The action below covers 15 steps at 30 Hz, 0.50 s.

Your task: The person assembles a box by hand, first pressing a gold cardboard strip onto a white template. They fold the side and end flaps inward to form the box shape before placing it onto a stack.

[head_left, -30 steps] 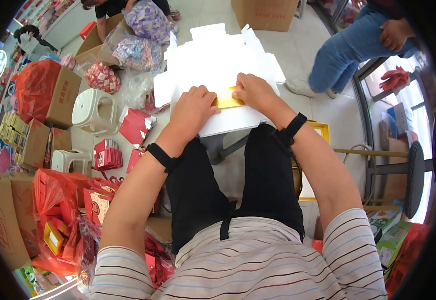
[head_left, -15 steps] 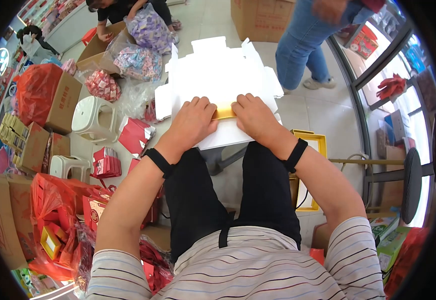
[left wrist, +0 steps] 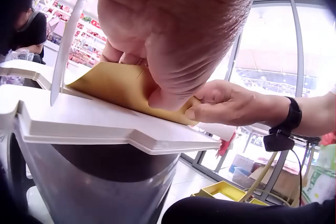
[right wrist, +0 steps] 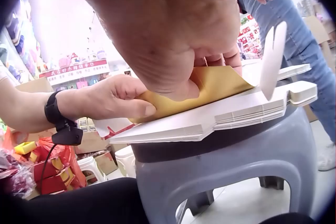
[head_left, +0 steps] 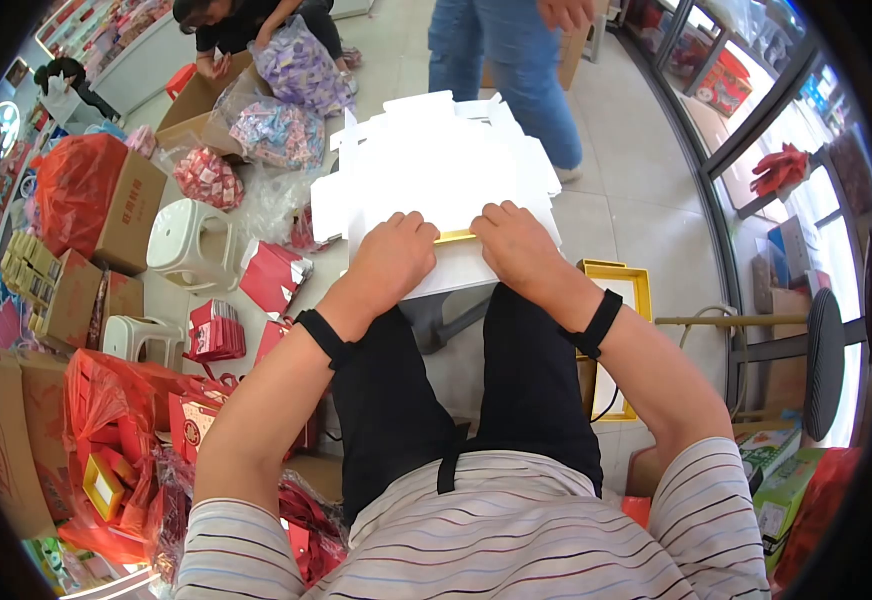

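Observation:
A flat white cardboard box blank (head_left: 426, 170) lies on top of a stack of like white sheets (right wrist: 231, 116), which rests on a grey plastic stool (right wrist: 220, 155). Its near flap shows a gold face (left wrist: 118, 85) and stands bent up at a slant. My left hand (head_left: 396, 255) pinches the flap's left part, thumb on the gold side and fingers behind. On the right part my right hand (head_left: 524, 250) does the same. From above, only a thin gold strip (head_left: 455, 236) shows between the hands. A narrow white tab stands upright at the sheet's side in both wrist views.
A person in jeans (head_left: 506, 60) stands just beyond the stool. To the left are white stools (head_left: 191, 240), red gift bags (head_left: 216, 330) and cartons. Beside my right knee sits a yellow-edged box (head_left: 616, 275). Another person bends over a carton (head_left: 201, 100) at the back.
My right hand came down level with the left, and both hands have tilted the gold flap up, so less gold shows from above. The person in jeans walked leftward from the right.

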Each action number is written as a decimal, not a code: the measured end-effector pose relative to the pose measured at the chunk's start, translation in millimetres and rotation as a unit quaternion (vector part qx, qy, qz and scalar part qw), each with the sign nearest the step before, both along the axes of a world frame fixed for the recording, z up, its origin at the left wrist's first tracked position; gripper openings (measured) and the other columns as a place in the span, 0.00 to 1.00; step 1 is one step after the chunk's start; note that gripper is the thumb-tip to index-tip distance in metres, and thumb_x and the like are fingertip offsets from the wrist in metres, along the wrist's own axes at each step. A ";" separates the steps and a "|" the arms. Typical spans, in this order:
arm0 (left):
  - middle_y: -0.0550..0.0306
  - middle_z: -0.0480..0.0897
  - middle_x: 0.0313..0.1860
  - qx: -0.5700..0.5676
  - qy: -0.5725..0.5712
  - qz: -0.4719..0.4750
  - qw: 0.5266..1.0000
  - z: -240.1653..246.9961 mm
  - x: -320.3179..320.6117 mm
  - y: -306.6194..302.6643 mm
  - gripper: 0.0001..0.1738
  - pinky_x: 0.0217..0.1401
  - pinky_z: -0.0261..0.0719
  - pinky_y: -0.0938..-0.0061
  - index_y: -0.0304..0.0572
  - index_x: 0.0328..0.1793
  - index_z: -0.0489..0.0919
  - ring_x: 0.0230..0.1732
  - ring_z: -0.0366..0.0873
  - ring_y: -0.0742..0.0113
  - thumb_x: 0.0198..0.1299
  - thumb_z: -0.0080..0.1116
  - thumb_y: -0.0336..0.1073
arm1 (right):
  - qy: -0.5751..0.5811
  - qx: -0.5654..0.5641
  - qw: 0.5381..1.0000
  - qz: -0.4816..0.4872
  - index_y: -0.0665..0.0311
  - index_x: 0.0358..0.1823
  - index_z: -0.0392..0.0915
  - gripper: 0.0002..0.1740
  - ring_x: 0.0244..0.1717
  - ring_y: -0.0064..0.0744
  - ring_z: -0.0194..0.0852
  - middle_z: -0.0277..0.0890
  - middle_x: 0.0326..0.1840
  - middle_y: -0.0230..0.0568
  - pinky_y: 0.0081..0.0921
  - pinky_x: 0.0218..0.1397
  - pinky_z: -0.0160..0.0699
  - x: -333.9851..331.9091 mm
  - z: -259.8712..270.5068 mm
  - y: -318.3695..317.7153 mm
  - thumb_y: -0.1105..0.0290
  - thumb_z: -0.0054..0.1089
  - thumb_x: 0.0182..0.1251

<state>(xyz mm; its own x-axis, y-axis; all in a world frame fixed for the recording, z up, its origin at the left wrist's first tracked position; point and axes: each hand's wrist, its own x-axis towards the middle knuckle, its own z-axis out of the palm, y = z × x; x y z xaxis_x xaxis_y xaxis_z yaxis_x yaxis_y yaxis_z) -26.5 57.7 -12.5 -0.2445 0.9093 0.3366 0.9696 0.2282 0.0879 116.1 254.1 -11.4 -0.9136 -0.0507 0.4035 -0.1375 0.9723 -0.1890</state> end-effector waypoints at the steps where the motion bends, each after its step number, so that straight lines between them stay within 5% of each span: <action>1: 0.51 0.82 0.41 -0.009 -0.026 0.006 1.000 1.3 -1.7 1.2 0.08 0.51 0.85 0.57 0.41 0.47 0.85 0.46 0.83 0.50 0.63 0.62 0.31 | 0.003 -0.008 1.000 -0.004 0.62 0.41 0.79 0.07 0.48 0.47 0.77 0.78 0.42 0.43 0.41 0.50 0.78 -0.5 -1.1 1.3 0.78 0.61 0.62; 6: 0.45 0.87 0.47 -0.053 -0.189 0.063 0.979 16.0 -12.6 10.4 0.11 0.53 0.84 0.52 0.38 0.51 0.83 0.48 0.86 0.42 0.67 0.60 0.35 | 0.000 -0.071 0.996 -0.048 0.64 0.42 0.79 0.04 0.43 0.55 0.83 0.82 0.37 0.47 0.51 0.47 0.82 -19.7 -10.2 14.6 0.75 0.60 0.66; 9: 0.41 0.87 0.45 -0.082 -0.235 0.115 0.962 18.6 -16.8 15.9 0.12 0.52 0.83 0.47 0.40 0.53 0.82 0.49 0.86 0.39 0.68 0.59 0.37 | -0.109 -0.119 0.982 -0.101 0.65 0.47 0.78 0.08 0.48 0.59 0.84 0.85 0.41 0.55 0.54 0.53 0.81 -31.2 -2.7 18.1 0.71 0.59 0.70; 15: 0.42 0.83 0.55 -0.057 -0.226 0.164 0.959 7.5 -20.5 19.7 0.20 0.56 0.84 0.51 0.39 0.59 0.78 0.54 0.85 0.39 0.66 0.64 0.41 | -0.054 -0.088 0.989 -0.106 0.67 0.48 0.77 0.10 0.45 0.58 0.85 0.82 0.45 0.55 0.51 0.50 0.85 -35.4 -12.8 16.9 0.73 0.58 0.68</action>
<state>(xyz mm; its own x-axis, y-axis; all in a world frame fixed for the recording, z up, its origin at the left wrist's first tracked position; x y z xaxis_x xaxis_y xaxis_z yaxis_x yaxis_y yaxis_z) -47.0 77.4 -5.0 -0.6205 0.7835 0.0319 0.7128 0.5466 0.4394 80.7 271.0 -24.2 -0.9345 0.2096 0.2877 0.0972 0.9278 -0.3603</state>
